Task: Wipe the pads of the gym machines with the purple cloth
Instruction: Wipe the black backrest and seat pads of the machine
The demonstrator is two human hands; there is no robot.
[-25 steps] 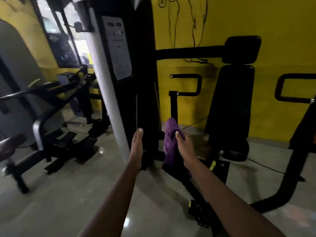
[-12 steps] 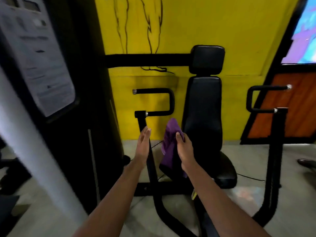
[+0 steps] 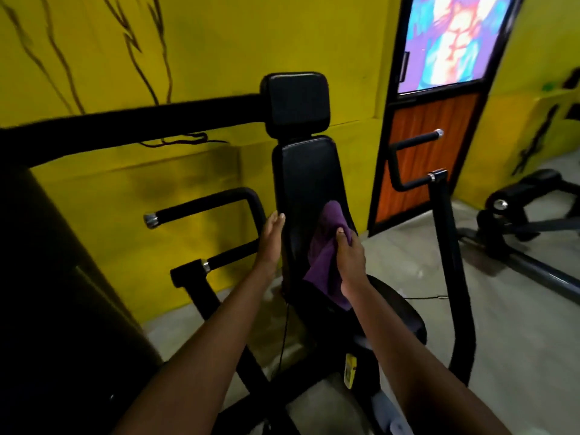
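A black gym machine stands against the yellow wall, with an upright back pad point(image 3: 309, 180), a square head pad point(image 3: 296, 102) above it and a round seat pad point(image 3: 398, 312) below. My right hand point(image 3: 351, 255) grips the purple cloth point(image 3: 326, 255) in front of the lower part of the back pad; whether the cloth touches the pad I cannot tell. My left hand point(image 3: 271, 240) has straight fingers, its tips at the back pad's left edge.
A black handle bar point(image 3: 213, 207) juts out left of the pad and another handle point(image 3: 414, 161) with its upright post stands to the right. A dark weight stack housing point(image 3: 47, 277) fills the left side. A second machine point(image 3: 527, 208) lies on the floor far right, by an orange door point(image 3: 430, 152).
I have come closer to the machine and the view has swung right. Both hands have gone forward to the back pad, the right one carrying the cloth up to its lower part.
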